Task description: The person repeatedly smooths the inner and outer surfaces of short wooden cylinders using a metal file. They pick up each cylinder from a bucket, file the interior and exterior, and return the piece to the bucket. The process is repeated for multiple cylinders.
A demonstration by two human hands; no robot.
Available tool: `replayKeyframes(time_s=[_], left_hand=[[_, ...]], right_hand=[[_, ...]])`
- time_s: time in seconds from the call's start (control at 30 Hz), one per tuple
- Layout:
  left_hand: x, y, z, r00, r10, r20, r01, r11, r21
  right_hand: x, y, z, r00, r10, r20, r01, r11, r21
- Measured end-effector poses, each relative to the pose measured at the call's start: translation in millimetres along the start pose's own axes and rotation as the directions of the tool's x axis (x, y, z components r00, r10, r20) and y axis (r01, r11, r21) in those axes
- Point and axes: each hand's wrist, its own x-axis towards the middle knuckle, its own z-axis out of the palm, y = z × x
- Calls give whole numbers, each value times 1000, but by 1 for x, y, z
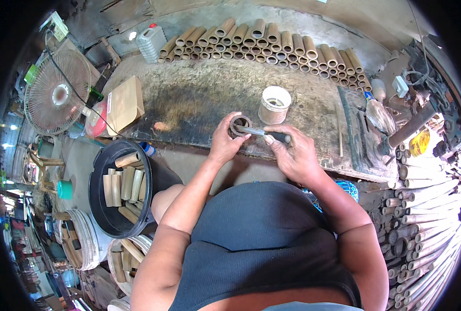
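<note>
Above the near edge of the workbench, my left hand [224, 144] is closed round a short bamboo tube [232, 126], its round open end facing up at me. My right hand [296, 157] grips a knife by its dark handle [278, 137]. The knife's metal blade [254, 131] points left, its tip at the tube's mouth and touching or just over the rim. My left thumb lies close to the blade. Just beyond my hands stands a white plastic tub [275, 110] with a stained lower part.
Cut bamboo tubes [240, 39] are stacked along the back of the workbench [189, 88]. A black bucket [96, 194] of bamboo pieces stands left of my legs. Long bamboo poles [432, 223] lie piled at right. A fan [59, 93] and a cardboard piece [124, 106] are at left.
</note>
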Motion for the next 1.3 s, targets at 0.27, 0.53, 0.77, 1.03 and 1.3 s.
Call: replayKeyframes(time_s=[0.27,0.53,0.77,1.03,1.3], left_hand=[[3,15,-7,1000,-3,10,2,1000,10],[0,31,-10,1000,-3,-4,4,993,122],[-5,31,-9,999,20,27,-24,990,139],[-7,10,-9,985,-128,115,155,951,-269],[-15,7,-4,993,-39,115,79,927,-367]], right_hand=[[0,7,6,974,-211,-80,201,972,-118],[-5,5,6,953,-295,-63,270,928,-257],[-5,0,7,961,-272,-60,251,939,-236],[-6,-1,11,967,-251,-52,239,955,-174],[-1,-5,6,989,-137,63,141,988,-59]])
